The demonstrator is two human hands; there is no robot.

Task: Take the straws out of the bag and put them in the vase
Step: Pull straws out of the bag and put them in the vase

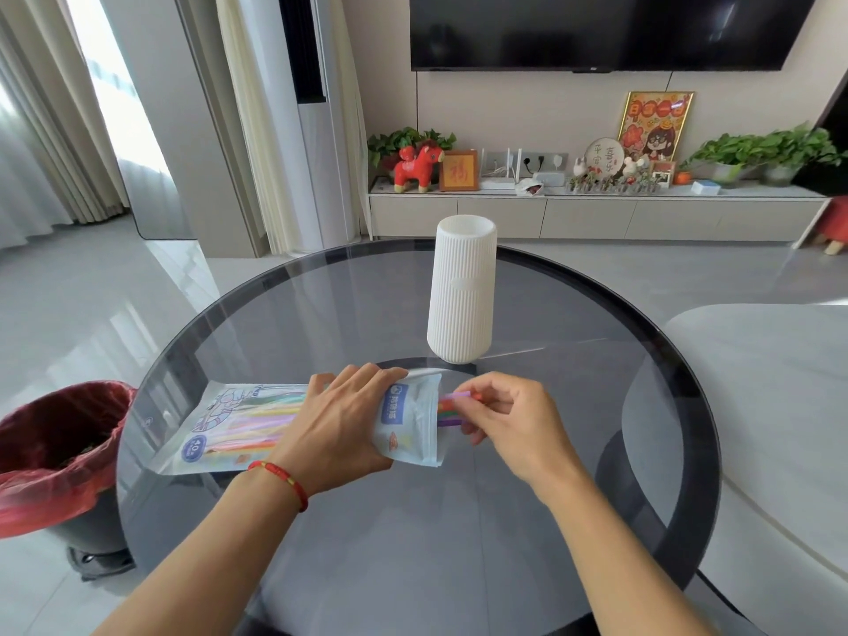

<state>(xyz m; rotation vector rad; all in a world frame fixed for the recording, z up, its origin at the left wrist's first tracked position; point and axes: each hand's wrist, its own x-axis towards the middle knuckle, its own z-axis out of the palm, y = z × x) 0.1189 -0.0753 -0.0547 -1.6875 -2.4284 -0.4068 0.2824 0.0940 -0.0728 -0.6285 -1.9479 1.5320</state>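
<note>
A pale blue printed bag lies flat on the round glass table, its open mouth facing right. Coloured straws show through its clear window and stick out of the mouth. My left hand grips the bag across its middle. My right hand pinches the protruding straw ends at the mouth. A tall white ribbed vase stands upright on the table just beyond my hands, its opening at the top.
A bin with a red liner stands on the floor left of the table. A white sofa edge lies to the right. A TV cabinet with ornaments and plants runs along the far wall.
</note>
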